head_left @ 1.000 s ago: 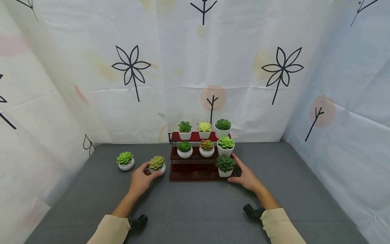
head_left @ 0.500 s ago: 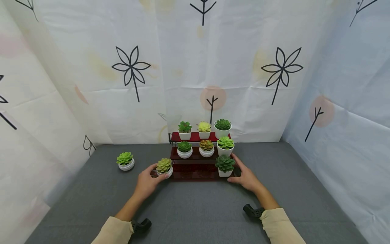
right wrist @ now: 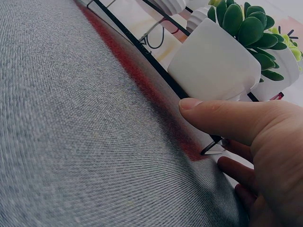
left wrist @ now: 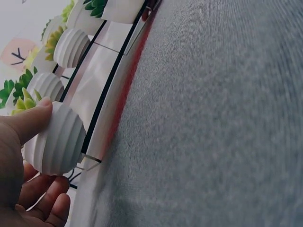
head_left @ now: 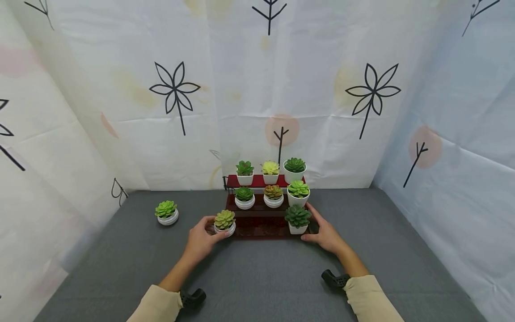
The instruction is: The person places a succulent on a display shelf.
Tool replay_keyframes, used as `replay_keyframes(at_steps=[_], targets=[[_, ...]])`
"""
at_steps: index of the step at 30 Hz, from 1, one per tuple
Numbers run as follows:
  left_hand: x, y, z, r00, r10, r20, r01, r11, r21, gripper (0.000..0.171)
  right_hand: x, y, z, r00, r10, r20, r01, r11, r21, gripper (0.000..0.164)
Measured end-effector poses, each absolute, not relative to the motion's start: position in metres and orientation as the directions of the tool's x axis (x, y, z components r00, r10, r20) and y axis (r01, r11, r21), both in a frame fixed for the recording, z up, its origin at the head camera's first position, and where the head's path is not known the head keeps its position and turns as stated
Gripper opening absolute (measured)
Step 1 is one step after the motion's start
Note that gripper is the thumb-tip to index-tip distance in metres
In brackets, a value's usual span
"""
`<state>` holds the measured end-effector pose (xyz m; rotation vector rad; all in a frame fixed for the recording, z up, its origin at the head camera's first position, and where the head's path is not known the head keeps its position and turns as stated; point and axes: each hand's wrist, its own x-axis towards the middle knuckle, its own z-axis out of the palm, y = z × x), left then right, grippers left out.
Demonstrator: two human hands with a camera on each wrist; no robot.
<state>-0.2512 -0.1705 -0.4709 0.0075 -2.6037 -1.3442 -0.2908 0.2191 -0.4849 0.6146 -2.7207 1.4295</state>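
Observation:
My left hand (head_left: pixel 200 238) holds a yellow-green potted succulent (head_left: pixel 224 221) at the left end of a dark red three-tier display rack (head_left: pixel 257 229). In the left wrist view, the thumb lies on the ribbed white pot (left wrist: pixel 59 142), with the fingers on its far side. The pot is at the bottom tier's left corner; whether it touches the tier is unclear. My right hand (head_left: pixel 327 235) grips the rack's right end, its thumb (right wrist: pixel 208 113) at the front rail and fingers behind. Beside that thumb stands a dark green succulent in a smooth white pot (right wrist: pixel 213 66).
Two rows of potted succulents fill the upper tiers, including a brownish one (head_left: pixel 273 197). A bright green succulent (head_left: pixel 166 212) stands alone on the grey tablecloth (head_left: pixel 257 277) at left. A patterned white curtain (head_left: pixel 249 89) hangs close behind the rack.
My left hand has carried the yellow-green succulent rightward, from beside the rack to the front left corner of its bottom tier. My right hand has stayed at the rack's right end.

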Motion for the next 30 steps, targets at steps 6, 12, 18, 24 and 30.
replay_keyframes(at_steps=[6,12,18,24,30], targets=[[-0.251,-0.162,-0.470,-0.981,-0.088,0.172,0.085,0.601,0.795,0.066,-0.291,0.219,-0.486,-0.926,-0.335,0.176,-0.334,0.507,-0.794,0.102],[-0.253,-0.152,-0.467,-0.983,-0.075,0.166,0.083,0.625,0.776,0.066,-0.291,0.219,-0.487,-0.925,-0.336,0.180,-0.339,0.511,-0.790,0.102],[-0.255,-0.143,-0.467,-0.984,-0.051,0.173,0.103,0.629,0.771,0.066,-0.291,0.220,-0.487,-0.925,-0.331,0.188,-0.343,0.513,-0.787,0.101],[-0.259,-0.132,-0.469,-0.980,-0.009,0.199,0.148,0.637,0.756,0.067,-0.290,0.219,-0.488,-0.925,-0.330,0.187,-0.342,0.513,-0.787,0.101],[-0.263,-0.118,-0.471,-0.974,0.017,0.225,0.183,0.644,0.742,0.065,-0.291,0.219,-0.488,-0.927,-0.326,0.186,-0.339,0.515,-0.787,0.102]])
